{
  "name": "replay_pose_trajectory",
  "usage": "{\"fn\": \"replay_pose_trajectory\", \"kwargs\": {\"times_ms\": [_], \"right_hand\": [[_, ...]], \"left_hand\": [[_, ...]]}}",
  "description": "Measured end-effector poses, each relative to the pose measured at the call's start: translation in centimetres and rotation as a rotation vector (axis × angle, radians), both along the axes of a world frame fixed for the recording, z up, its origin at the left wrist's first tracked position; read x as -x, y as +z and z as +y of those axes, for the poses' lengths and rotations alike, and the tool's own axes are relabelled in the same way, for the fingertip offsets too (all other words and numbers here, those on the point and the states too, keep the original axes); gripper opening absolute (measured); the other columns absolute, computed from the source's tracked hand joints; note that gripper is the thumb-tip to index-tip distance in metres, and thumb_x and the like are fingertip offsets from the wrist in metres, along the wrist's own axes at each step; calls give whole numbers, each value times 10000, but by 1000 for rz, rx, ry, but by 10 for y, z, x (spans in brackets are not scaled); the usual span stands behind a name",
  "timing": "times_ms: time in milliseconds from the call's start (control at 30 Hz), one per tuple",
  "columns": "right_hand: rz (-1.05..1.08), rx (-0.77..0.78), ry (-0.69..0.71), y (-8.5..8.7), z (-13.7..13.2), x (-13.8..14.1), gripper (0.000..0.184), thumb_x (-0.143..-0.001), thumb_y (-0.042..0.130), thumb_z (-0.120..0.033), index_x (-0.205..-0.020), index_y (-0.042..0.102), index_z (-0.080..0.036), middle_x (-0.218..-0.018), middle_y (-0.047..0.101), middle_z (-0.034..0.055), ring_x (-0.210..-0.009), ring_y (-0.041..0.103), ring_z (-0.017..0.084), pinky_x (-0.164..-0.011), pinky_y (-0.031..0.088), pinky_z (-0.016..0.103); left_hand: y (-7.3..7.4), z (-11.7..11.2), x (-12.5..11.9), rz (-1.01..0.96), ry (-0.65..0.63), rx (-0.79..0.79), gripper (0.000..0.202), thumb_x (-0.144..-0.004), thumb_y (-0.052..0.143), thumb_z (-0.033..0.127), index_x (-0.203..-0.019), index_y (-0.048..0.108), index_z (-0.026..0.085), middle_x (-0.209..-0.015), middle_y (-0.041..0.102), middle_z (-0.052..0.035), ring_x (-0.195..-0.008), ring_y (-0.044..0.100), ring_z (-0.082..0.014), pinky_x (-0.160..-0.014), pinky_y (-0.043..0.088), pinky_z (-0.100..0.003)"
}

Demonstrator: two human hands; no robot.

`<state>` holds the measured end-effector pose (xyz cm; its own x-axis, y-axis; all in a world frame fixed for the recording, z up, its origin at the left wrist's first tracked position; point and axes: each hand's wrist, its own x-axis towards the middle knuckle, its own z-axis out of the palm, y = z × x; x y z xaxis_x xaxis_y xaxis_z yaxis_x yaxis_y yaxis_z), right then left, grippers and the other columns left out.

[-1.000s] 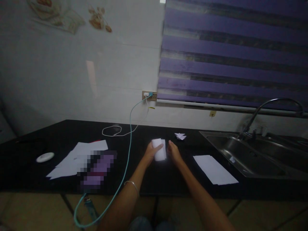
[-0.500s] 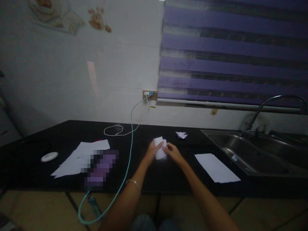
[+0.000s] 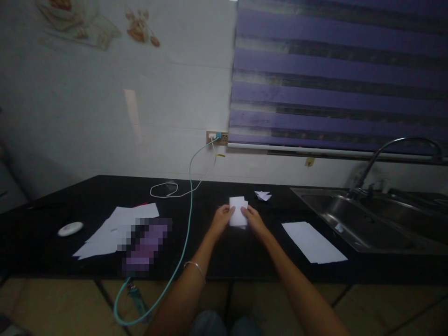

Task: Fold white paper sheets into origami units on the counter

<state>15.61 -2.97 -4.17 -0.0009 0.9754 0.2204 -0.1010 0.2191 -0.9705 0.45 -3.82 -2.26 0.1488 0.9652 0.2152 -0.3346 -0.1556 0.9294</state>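
A small folded white paper (image 3: 238,211) stands between my two hands above the black counter (image 3: 227,252). My left hand (image 3: 221,218) pinches its left edge, fingers closed on it. Closed on the right edge is my right hand (image 3: 252,218). A thin bracelet (image 3: 194,268) circles my left wrist. Beyond the hands a small folded paper shape (image 3: 263,195) lies on the counter.
A white sheet (image 3: 313,241) lies to the right, near a steel sink (image 3: 360,224) with a curved tap (image 3: 392,154). Loose white sheets (image 3: 115,224) and a white round object (image 3: 70,228) lie to the left. A teal cable (image 3: 187,205) hangs from a wall socket (image 3: 217,137).
Both hands have closed onto the paper. It has been folded narrower and sits a little farther from me.
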Motion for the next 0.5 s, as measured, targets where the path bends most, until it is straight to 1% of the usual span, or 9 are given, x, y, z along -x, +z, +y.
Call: {"fn": "replay_pose_trajectory", "kwargs": {"times_ms": [100, 233, 400, 500], "right_hand": [[-61, -54, -81, 3, -4, 0, 470, -715, 642, -557, -931, 673, -141, -765, 689, 55, -683, 617, 206, -625, 488, 319], [-115, -130, -77, 6, -9, -1, 430, -701, 678, -526, -872, 699, -132, -786, 698, 65, -722, 626, 226, -678, 498, 353], [-74, -119, -75, 9, -15, -2, 428, -665, 719, -514, -875, 709, -141, -813, 710, 81, -722, 639, 238, -676, 507, 363], [-72, -109, -82, 10, -17, -3, 424, -648, 734, -506, -869, 714, -146, -813, 712, 80, -701, 637, 231, -642, 503, 341]], "left_hand": [[1, -1, -1, 12, -3, 2, 384, -643, 767, 422, -817, 639, 105, -787, 686, -84, -689, 634, -169, -632, 488, -249], [3, -3, 0, -10, -41, 13, 416, -636, 774, 418, -873, 645, 102, -809, 695, -92, -678, 641, -169, -623, 494, -249], [3, -5, 0, 83, -44, -5, 384, -683, 738, 429, -848, 670, 89, -712, 687, -71, -585, 612, -151, -552, 470, -235], [0, -3, -1, 136, -24, -32, 366, -690, 735, 405, -866, 676, 90, -721, 689, -76, -574, 607, -155, -537, 465, -239]]}}
